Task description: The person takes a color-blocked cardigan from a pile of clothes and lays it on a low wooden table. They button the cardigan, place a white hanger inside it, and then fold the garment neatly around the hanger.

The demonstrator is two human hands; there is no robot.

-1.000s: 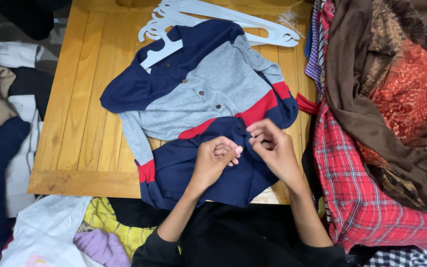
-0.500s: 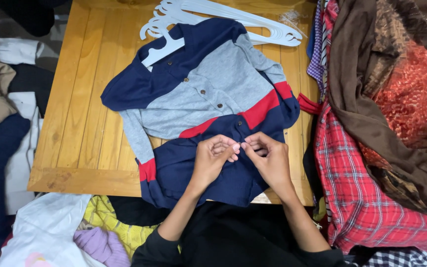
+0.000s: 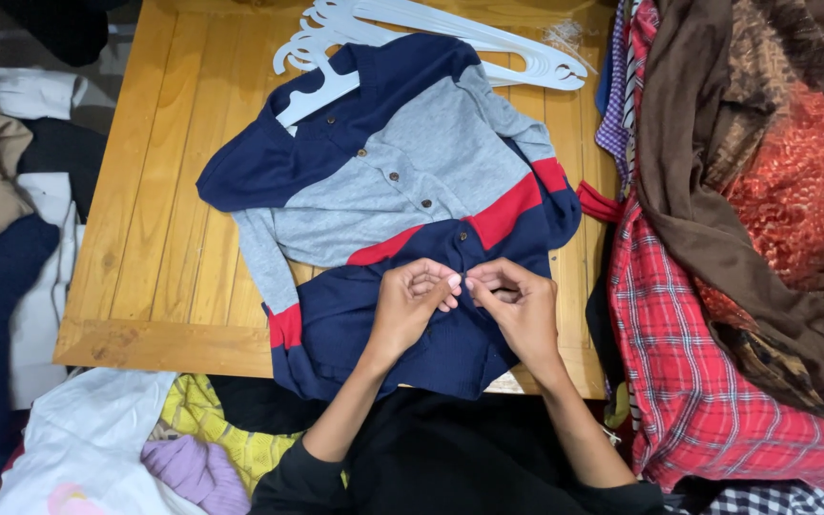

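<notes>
**Small button, bunched cloth: where the closing could slip**

Nearest to us, our left hand and right hand met fingertip to fingertip over the navy lower part of the shirt, both pinching its front edge where the two halves come together. Whether a button sat between the fingers we could not tell; the fingers hid it. The shirt lay flat on the wooden table, its hem hanging a little over the near edge towards our lap.

In our judgement the likeliest fault was a mismatch: with the cloth gathered under both hands, a button could go into the wrong hole and leave the front crooked. The pinch could also lose the small button, since only the fingertips held it.

Further up, three dark buttons on the grey panel looked closed, and the left sleeve lay folded under at an angle; a tug on the hem could drag that sleeve and wrinkle the body.

At the far end the collar touched a pile of white hangers, which might catch it. To the right, a red checked cloth crowded the table edge, just beside the shirt's side.
</notes>
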